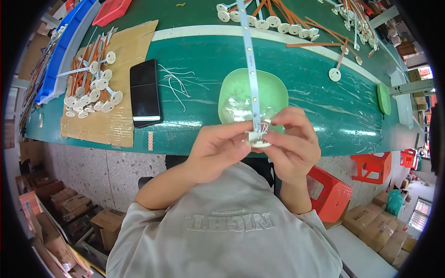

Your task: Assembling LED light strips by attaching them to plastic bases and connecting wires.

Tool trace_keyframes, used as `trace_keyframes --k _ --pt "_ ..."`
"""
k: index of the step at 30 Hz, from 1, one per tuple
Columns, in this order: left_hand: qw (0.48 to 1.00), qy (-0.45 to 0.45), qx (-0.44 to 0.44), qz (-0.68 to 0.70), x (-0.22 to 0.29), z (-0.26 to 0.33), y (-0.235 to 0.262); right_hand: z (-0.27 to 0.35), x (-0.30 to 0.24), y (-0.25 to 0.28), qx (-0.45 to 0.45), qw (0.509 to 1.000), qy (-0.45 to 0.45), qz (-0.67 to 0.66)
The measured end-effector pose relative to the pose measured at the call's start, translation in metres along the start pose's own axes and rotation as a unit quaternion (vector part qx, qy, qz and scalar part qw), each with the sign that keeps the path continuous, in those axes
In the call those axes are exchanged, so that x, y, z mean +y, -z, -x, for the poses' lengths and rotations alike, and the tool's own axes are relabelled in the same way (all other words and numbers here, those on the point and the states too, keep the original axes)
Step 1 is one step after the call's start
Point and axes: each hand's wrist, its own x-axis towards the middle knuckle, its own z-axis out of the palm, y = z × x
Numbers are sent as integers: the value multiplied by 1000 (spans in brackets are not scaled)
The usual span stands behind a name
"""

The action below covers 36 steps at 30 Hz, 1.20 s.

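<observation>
White plastic base point(256, 138): pinched between both hands, held just off the near edge of the desk.
Left hand point(217, 150): thumb and fingers clamped on the base's left side.
Right hand point(291, 139): fingertips gripping the base's right side and its thin white wires.
LED strip point(251, 60): rises from the base across the desk.
Technique: judged best to keep the strip straight and the wires unpinched.
Green bowl point(232, 90): near edge of desk; small clear parts inside, kind unclear.
Red basket point(111, 10): far left corner; contents hidden.

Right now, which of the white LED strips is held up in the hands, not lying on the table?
The LED strip running over the green bowl; both the left hand and right hand pinch its white round base. The other strips lie in piles.
</observation>
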Motion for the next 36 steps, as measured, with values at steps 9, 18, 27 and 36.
trace_keyframes --k 9,18,27,36 --pt "991 -54 75 -100 1 1 6 0 11 -12 -10 985 125 122" --pt "989 -56 92 -99 20 -2 30 -27 19 -19 -94 979 140 114" --pt "977 -8 47 -209 40 4 43 -21 12 -31 -103 967 161 166" --pt "868 -6 36 -496 110 -77 63 -76 39 -21 -173 883 344 271"
